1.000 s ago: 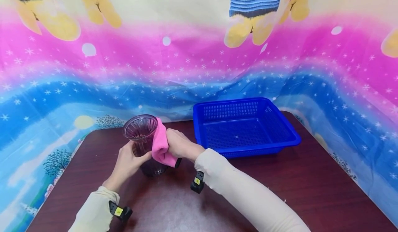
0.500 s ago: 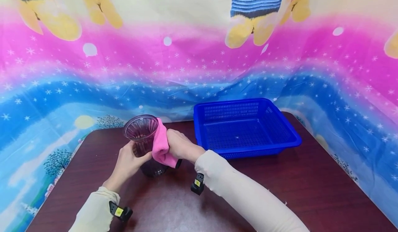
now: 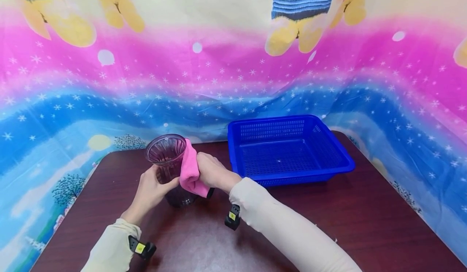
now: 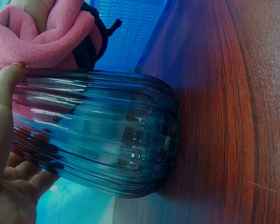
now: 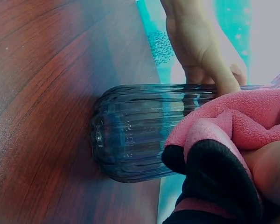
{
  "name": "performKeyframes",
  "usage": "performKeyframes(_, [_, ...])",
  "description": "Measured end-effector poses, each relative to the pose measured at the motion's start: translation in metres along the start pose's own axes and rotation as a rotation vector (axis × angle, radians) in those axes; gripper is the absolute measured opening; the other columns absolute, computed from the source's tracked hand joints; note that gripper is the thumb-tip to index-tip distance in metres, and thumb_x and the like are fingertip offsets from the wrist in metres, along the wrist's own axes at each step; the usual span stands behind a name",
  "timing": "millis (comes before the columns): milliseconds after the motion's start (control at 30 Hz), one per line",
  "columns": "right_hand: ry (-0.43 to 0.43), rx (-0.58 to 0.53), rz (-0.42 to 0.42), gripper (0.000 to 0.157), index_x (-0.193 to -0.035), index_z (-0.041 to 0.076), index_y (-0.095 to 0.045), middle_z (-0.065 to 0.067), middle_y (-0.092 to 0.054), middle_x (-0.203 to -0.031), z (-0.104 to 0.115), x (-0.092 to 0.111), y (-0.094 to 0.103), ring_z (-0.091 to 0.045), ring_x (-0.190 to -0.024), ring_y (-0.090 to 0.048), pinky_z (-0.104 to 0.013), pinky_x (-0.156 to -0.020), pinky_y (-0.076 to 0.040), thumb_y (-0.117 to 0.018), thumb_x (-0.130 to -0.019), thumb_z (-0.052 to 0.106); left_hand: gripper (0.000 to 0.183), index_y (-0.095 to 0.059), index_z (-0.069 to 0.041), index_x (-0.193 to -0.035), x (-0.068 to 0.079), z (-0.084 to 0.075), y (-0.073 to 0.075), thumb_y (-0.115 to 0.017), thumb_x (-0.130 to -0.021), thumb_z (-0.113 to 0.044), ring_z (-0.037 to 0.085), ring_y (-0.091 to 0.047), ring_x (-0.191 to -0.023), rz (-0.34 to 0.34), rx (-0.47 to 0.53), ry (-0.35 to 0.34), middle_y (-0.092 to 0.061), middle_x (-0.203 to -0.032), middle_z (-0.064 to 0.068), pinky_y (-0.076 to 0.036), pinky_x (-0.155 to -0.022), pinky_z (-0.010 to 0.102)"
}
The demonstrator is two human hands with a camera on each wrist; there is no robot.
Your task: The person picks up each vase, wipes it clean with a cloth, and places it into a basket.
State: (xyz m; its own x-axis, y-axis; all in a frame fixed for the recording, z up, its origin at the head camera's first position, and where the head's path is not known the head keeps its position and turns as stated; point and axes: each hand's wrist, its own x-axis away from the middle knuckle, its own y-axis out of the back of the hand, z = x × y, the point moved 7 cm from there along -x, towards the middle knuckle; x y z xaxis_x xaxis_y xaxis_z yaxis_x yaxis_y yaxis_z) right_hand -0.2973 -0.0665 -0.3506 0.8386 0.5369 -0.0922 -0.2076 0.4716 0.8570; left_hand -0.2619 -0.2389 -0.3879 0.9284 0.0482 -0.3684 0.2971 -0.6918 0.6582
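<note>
- Your left hand (image 3: pixel 152 187) has thumb and fingers wrapped round the ribbed glass vase (image 3: pixel 169 172), below its flared rim.
- Just past that thumb, your right hand (image 3: pixel 213 170) grips the bunched pink cloth (image 3: pixel 189 168) against the vase's side.
- Expect stiff, brittle glass with some weight; ribs may help, but smooth walls could slip. Keep hold there, sparing the rim. The cloth should be soft and light.
- Below your grip, the vase stands upright, base apparently on the table (image 3: pixel 219 239).
- Beyond your right hand sits the blue basket (image 3: pixel 292 178); behind the vase, the table's far edge. More room lies toward you, between your forearms.
</note>
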Motion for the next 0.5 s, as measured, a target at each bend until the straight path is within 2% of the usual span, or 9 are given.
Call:
performKeyframes(333, [0.034, -0.028, -0.004, 0.02, -0.072, 0.014, -0.058, 0.002, -0.056, -0.072, -0.0052, -0.0006, -0.0068, -0.011, -0.065, -0.053, -0.022, -0.058, -0.045, -0.072, -0.085, 0.007, 0.059, -0.06, 0.002, -0.127, 0.0001, -0.0003, -0.0002, -0.083, -0.082, -0.03, 0.04, -0.071, -0.105, 0.004, 0.011, 0.008, -0.072, -0.117, 0.026, -0.057, -0.09, 0.054])
performKeyframes(500, [0.034, -0.04, 0.001, 0.018, -0.074, 0.013, -0.061, 0.001, -0.058, -0.072, -0.0072, -0.0006, -0.0096, -0.011, -0.066, -0.054, -0.022, -0.06, -0.046, -0.074, -0.084, 0.008, 0.059, -0.061, 0.0, -0.127, -0.0001, -0.0007, 0.0004, -0.084, -0.082, -0.031, 0.038, -0.071, -0.105, 0.005, 0.015, 0.016, -0.073, -0.116, 0.024, -0.057, -0.089, 0.051])
